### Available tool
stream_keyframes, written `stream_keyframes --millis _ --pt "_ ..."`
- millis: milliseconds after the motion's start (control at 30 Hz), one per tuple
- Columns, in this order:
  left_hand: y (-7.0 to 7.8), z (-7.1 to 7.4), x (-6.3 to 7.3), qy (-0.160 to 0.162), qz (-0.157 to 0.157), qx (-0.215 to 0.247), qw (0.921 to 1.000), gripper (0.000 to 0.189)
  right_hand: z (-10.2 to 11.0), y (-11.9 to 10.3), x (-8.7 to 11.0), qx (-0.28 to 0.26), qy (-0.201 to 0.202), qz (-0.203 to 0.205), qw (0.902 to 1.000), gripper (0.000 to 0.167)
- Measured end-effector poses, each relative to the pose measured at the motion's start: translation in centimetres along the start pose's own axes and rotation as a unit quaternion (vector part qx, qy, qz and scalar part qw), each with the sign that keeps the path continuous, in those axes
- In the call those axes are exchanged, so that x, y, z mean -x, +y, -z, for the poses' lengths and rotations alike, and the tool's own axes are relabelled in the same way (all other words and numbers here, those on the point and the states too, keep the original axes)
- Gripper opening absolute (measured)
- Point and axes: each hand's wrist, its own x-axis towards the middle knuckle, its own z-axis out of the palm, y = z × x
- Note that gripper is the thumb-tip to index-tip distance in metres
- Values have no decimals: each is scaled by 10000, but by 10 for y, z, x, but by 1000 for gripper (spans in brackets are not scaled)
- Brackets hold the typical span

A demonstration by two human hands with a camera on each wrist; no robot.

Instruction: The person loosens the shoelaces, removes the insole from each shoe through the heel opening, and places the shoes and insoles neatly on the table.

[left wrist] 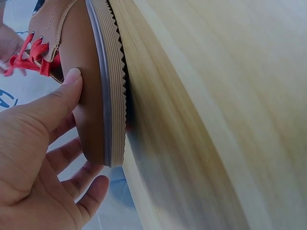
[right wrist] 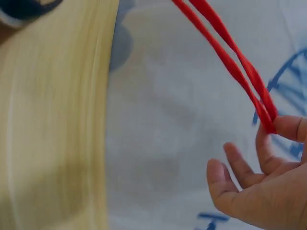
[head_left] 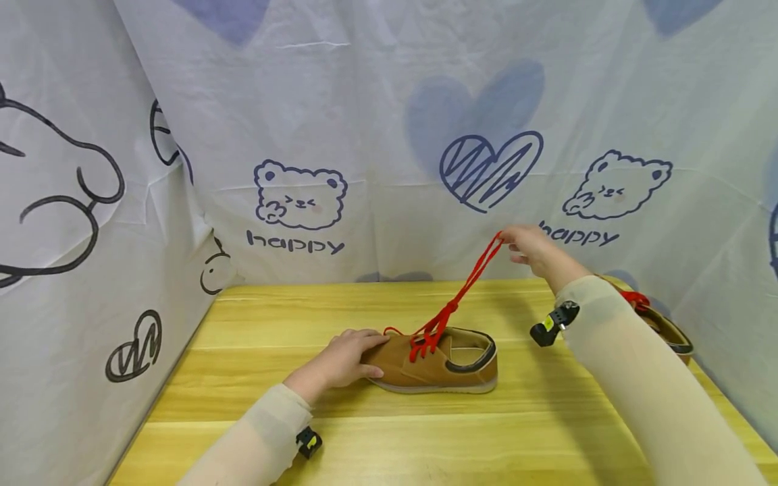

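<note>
A brown shoe with a pale sole stands on the table, toe to the left. My left hand holds its toe, and in the left wrist view the thumb lies on one side with fingers on the other. Up and right of the shoe, my right hand pinches the red shoelace between thumb and forefinger. Two strands run taut from a knot above the eyelets to that pinch. In the right wrist view the strands of the lace meet at the fingertips, the other fingers loosely bent.
A second brown shoe with red laces sits at the table's right edge, partly behind my right sleeve. The wooden table meets a white printed cloth at the back and sides.
</note>
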Motion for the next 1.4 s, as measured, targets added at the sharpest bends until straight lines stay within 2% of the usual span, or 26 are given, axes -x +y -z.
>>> stream_keyframes --millis 100,233,333,467,633,767,867,1133,1333,1400 --pt "-1 -1 -1 20 -10 -36 10000 66 9 11 -6 -63 203 -270 9994 38" --pt "-2 -2 0 -12 3 -69 10000 66 11 25 -5 775 182 -294 9964 50" --pt "-3 -2 1 5 13 -36 10000 66 2 31 -1 1517 132 40 9883 43" --pt "-3 -2 3 81 6 -7 10000 65 -16 33 7 2269 37 747 9711 27" --pt "-3 -2 2 101 -56 -11 9999 65 -35 36 20 2922 -298 1328 9466 33" --pt "-2 -3 1 91 -76 -21 9999 65 -48 46 29 3135 -469 1591 9350 34" --pt "-2 -4 1 86 -81 -14 9999 65 -54 54 33 3138 -689 1694 9317 28" --pt "-2 -5 1 85 -60 75 9999 65 -68 69 42 3253 -1272 1999 9155 15" --pt "-1 -5 0 101 -27 68 9999 65 -73 77 45 3388 -1638 2234 8991 14" --pt "-1 -4 0 110 -15 76 9999 65 -75 79 44 3391 -1772 2221 8968 17"
